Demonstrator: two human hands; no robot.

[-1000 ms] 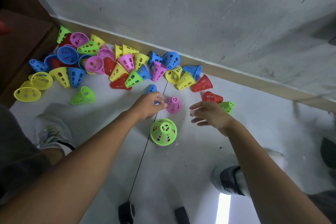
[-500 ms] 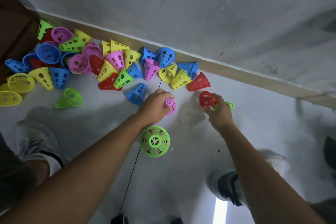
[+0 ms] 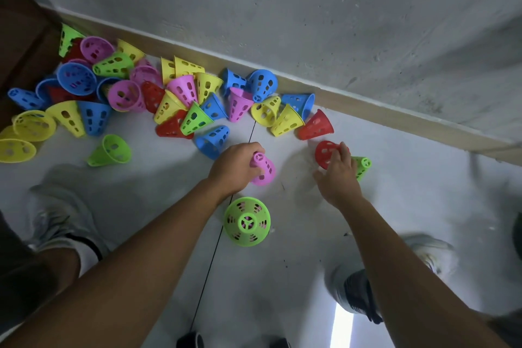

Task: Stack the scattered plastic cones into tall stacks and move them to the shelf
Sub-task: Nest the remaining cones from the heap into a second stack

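Head view: the left hand [image 3: 236,168] grips one pink cone [image 3: 263,168] on the floor [image 3: 282,277]. The right hand [image 3: 337,178] curls its fingers on one red cone [image 3: 324,153], with one small green cone [image 3: 363,165] just beside it. One green cone stack [image 3: 247,221] stands upright near both wrists. Some thirty scattered cones [image 3: 180,99] crowd the baseboard [image 3: 367,104]; two shoes flank bare floor nearer the person.

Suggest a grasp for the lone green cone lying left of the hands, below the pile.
Probably best to grip the green cone across its narrow end, coming from above. It lies on its side with the wide open mouth up-right and the taper pointing lower-left; that end is slim enough to pinch, and bare floor surrounds it.
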